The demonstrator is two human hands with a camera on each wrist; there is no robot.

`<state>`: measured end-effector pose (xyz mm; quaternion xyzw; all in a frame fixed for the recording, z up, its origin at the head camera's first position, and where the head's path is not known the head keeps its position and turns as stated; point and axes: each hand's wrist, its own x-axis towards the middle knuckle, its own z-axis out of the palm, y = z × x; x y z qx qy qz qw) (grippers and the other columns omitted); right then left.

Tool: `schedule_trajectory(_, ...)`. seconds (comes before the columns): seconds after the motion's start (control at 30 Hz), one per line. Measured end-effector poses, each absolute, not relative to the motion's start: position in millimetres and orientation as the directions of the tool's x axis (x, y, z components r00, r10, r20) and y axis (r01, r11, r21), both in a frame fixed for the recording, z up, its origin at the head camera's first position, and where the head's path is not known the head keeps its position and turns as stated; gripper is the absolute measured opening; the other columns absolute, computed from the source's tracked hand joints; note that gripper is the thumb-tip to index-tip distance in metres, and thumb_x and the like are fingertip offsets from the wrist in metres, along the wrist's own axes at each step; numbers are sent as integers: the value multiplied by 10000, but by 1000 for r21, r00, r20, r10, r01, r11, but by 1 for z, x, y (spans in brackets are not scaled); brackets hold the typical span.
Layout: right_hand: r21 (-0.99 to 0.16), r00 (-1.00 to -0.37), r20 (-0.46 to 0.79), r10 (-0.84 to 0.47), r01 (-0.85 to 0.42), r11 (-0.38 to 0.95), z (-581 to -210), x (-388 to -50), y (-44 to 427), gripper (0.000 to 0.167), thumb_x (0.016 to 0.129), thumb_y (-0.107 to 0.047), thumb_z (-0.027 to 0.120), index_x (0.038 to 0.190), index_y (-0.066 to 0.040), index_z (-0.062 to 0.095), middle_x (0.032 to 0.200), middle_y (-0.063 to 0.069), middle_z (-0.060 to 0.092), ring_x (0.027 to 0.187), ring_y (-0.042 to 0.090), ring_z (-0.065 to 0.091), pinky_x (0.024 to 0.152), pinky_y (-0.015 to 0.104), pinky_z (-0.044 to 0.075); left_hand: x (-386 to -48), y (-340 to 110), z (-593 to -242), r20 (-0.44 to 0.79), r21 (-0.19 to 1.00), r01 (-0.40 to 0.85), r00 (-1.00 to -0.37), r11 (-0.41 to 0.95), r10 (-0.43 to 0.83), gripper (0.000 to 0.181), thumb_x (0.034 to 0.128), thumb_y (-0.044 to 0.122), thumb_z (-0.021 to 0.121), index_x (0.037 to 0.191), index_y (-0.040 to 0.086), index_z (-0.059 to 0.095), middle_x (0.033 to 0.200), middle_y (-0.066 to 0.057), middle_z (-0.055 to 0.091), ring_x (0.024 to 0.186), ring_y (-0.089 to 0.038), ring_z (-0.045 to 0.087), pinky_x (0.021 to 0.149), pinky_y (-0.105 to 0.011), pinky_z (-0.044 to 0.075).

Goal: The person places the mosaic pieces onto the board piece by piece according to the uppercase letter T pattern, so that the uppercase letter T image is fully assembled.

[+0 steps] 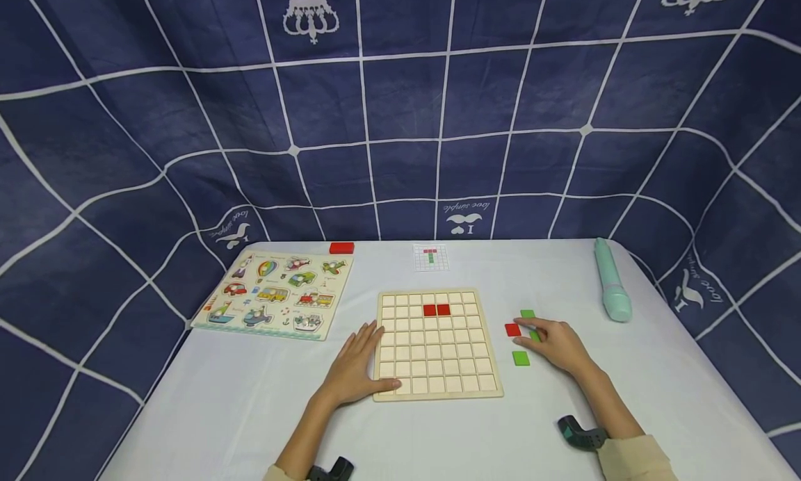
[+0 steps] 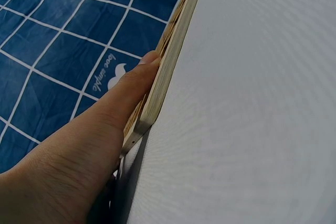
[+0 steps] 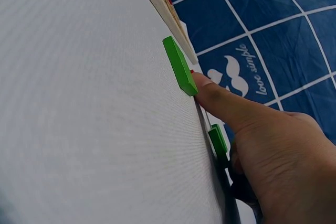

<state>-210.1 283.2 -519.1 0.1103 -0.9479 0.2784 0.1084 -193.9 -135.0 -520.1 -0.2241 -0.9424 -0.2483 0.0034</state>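
Note:
A wooden grid board (image 1: 438, 393) lies flat on the white table, with two red square tiles (image 1: 436, 310) side by side in its second row. My left hand (image 1: 353, 370) rests against the board's left side, fingers fairly straight and the thumb (image 2: 142, 77) on top near the front edge. Right of the board, my right hand (image 1: 560, 345) pinches a loose red tile (image 1: 512, 330) between thumb and forefinger. Green tiles lie around it: one behind (image 1: 527, 313), one partly hidden under the fingers (image 1: 535, 336), and one nearer me (image 1: 521, 359).
A small pattern card (image 1: 431, 258) lies behind the board. At the back left are a vehicle picture puzzle (image 1: 269, 293) and a red block (image 1: 341, 247). A mint-green microphone-shaped object (image 1: 610, 279) lies far right. A dark blue checked cloth (image 1: 400, 106) hangs around the table.

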Motion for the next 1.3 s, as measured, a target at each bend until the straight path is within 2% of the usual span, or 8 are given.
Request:
schedule_trajectory(0.27,-490,-950,280,-140,-267,830,-519,-210,283,356,748,-331,763,1036,-128,709,500,-87,302,473,64,258,435,221,210,-194,-135,-521,131,462,423,-902,780,412,1092,648,735,618,1454,81,279,1515,-91,201,1393,-244,121,1122,-415,105)
schedule_trajectory(0.5,-490,-947,289,-143,-275,827,-520,-210,283,343,757,-341,755,1022,-129,710,495,-98,300,464,59,258,428,218,211,-194,-135,-523,163,454,443,-895,774,416,1080,651,717,633,1440,59,301,1504,-115,229,1383,-279,155,1111,-450,137)
schedule_trajectory(0.73,-497,-922,355,-157,-328,803,-517,-211,277,317,752,-358,756,992,-155,714,480,-121,287,450,24,226,405,208,207,-195,-135,-521,133,460,428,-899,778,417,1083,649,721,630,1451,78,286,1514,-91,205,1392,-244,127,1122,-415,110)
schedule_trajectory(1.07,-482,-895,385,-227,-405,777,-514,-215,240,297,765,-434,721,981,-230,709,477,-153,268,427,0,200,390,194,190,-194,-135,-520,118,461,423,-901,780,418,1105,643,744,611,1457,81,267,1521,-87,182,1394,-245,115,1124,-408,94)
schedule_trajectory(1.3,-472,-879,393,-270,-444,761,-514,-220,201,318,762,-443,722,978,-210,713,468,-154,265,435,-4,192,394,187,179,-194,-135,-520,114,463,422,-900,779,420,1103,648,750,601,1464,94,255,1527,-66,164,1398,-219,92,1126,-382,73)
